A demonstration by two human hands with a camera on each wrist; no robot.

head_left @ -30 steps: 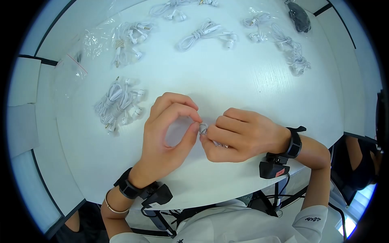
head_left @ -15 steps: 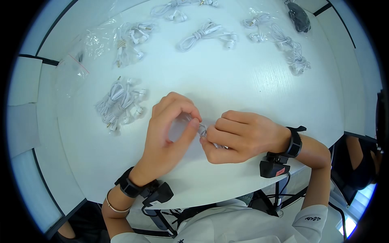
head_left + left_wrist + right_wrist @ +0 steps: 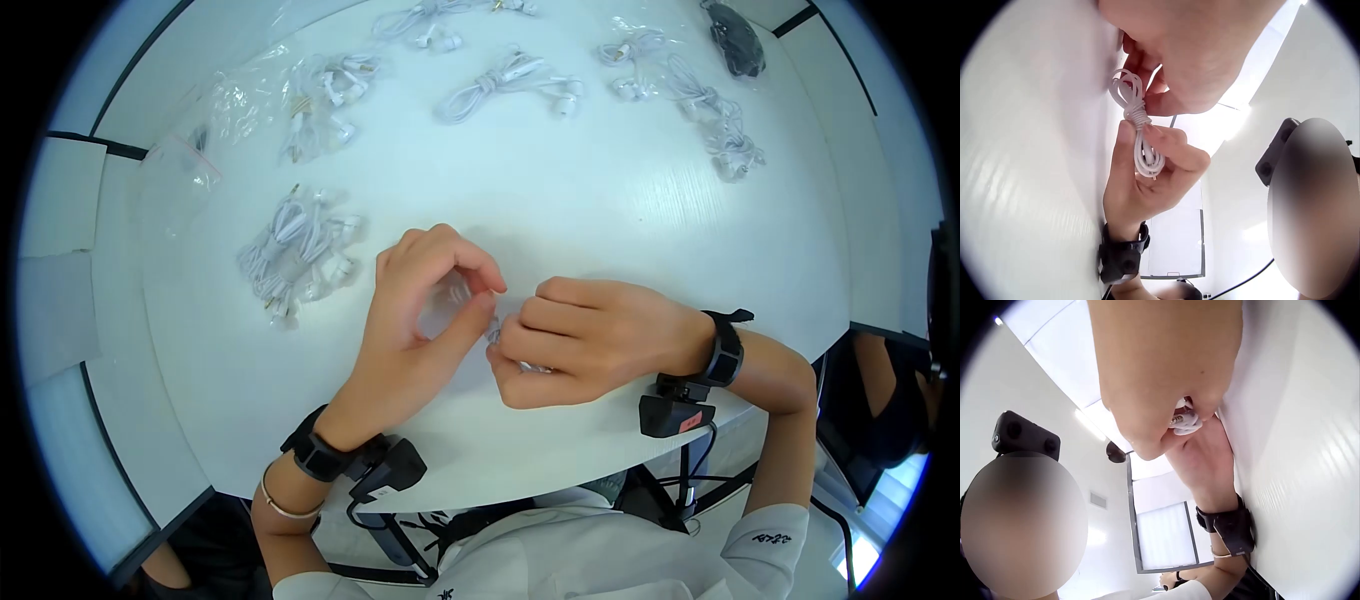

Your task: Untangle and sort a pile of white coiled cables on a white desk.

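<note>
Close over the white table (image 3: 560, 230), a coiled bundle of white earphones (image 3: 1137, 115) is held between both hands. Several turns of cable wrap round its middle, with loops sticking out at both ends. My right hand (image 3: 600, 340) grips the bundle between thumb and curled fingers, which hide most of it in the head view. On the other side, my left hand (image 3: 410, 305) curves round with thumb and forefinger tips close together, pinching at the cable by the bundle's upper loop. In the right wrist view, a small part of the bundle (image 3: 1186, 422) shows between the fingers.
Bagged white earphones (image 3: 298, 250) lie left of the left hand, more earphones (image 3: 335, 85) at upper left. Another coiled set (image 3: 510, 85) is at top middle, others (image 3: 715, 115) at upper right. A clear bag (image 3: 180, 180) and a dark bundle (image 3: 738, 42) lie near the edges.
The left hand has shifted slightly right, its forefinger tip reaching further over. My right hand has moved a little down and left with the bundle, less of which now shows.
</note>
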